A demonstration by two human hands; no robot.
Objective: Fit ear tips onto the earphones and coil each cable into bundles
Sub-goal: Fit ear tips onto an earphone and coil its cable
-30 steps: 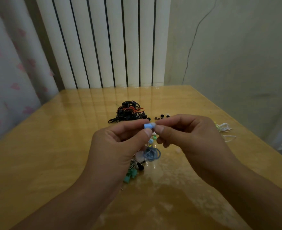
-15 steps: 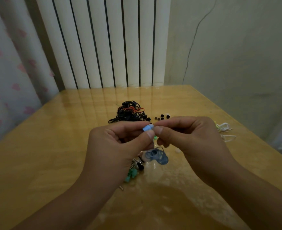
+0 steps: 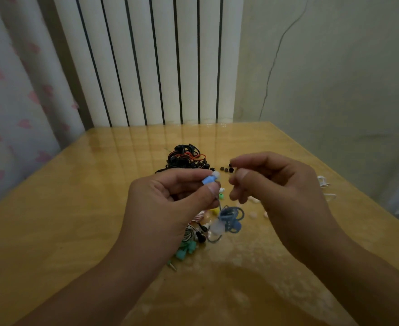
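A glossy wooden table (image 3: 76,208) fills the lower view, backed by a white ribbed radiator (image 3: 146,60), with a heart-patterned curtain (image 3: 10,102) to the left and a cracked wall (image 3: 323,78) to the right. The left hand (image 3: 170,208) is raised above the table and pinches a blue earphone (image 3: 209,180) between thumb and forefinger; a pale ear tip (image 3: 216,175) sits on its end, pointing toward the other hand. The right hand (image 3: 280,191) hangs just beside it, apart from the earphone, fingers curled, thumb and forefinger close together; whether they hold anything cannot be told. Near the far middle of the table lies a tangle of black and orange cables (image 3: 185,157), with loose black ear tips (image 3: 226,170) beside it. Below the hands rests a coiled blue cable (image 3: 231,216), next to a heap of mixed earphones (image 3: 198,231) and teal earphones (image 3: 185,249). White earphones (image 3: 323,181) lie near the right edge.
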